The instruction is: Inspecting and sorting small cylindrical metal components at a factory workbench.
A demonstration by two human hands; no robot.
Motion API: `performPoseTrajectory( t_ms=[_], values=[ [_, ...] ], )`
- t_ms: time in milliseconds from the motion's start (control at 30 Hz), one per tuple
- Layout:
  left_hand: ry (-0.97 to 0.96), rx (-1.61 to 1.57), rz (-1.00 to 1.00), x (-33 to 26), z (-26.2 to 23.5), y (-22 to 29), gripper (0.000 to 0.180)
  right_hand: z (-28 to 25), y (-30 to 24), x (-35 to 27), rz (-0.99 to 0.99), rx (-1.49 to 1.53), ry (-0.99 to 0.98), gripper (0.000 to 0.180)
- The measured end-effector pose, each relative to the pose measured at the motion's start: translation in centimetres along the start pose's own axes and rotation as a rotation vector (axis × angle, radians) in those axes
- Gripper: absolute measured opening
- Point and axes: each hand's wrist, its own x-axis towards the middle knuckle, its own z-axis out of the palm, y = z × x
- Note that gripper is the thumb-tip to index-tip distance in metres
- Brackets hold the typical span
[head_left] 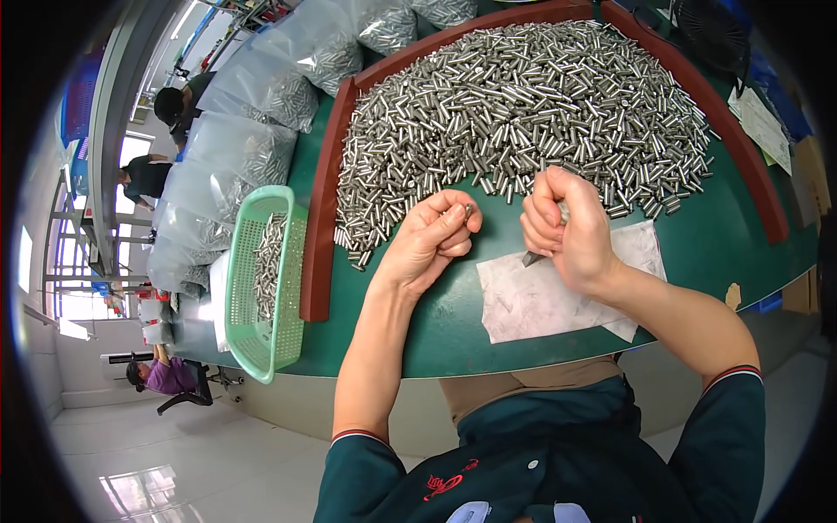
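A big heap of small silver metal cylinders point(523, 96) covers the green table point(453, 322) inside a brown wooden rim point(321, 218). My left hand point(432, 240) pinches one small metal cylinder point(468, 209) between thumb and fingers at the heap's near edge. My right hand point(567, 231) is closed around a thin dark-tipped tool point(532, 258) whose point sticks out below the fist, over a white sheet of paper point(540, 301). The two hands are close together, a few centimetres apart.
A mint green plastic basket point(261, 288) holding several cylinders sits at the table's left edge. Clear plastic bags of cylinders point(253, 131) pile up behind it. A black fan point(711, 35) stands at the far right. Other people work at the far left point(166, 375).
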Motion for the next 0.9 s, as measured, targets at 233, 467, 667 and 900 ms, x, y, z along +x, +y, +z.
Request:
performPoseTrajectory(
  t_ms=[233,467,667,900],
  values=[
    [-0.001,-0.045,-0.033,-0.1,0.4,0.2,0.013,0.1,-0.2,-0.1,-0.003,-0.014,-0.002,0.035],
    [0.827,0.705,0.794,-3.6,-0.3,5.4,0.015,-0.3,0.0,-0.1,-0.01,-0.026,-0.006,0.037],
    [1.692,1.575,0.803,-11.2,-8.7,10.3,0.019,-0.1,-0.2,-0.1,-0.009,-0.024,-0.003,0.037],
    [1.626,1.978,0.793,-9.7,-8.9,9.5,0.026,0.1,0.0,0.0,-0.003,-0.007,-0.022,0.036]
  ],
)
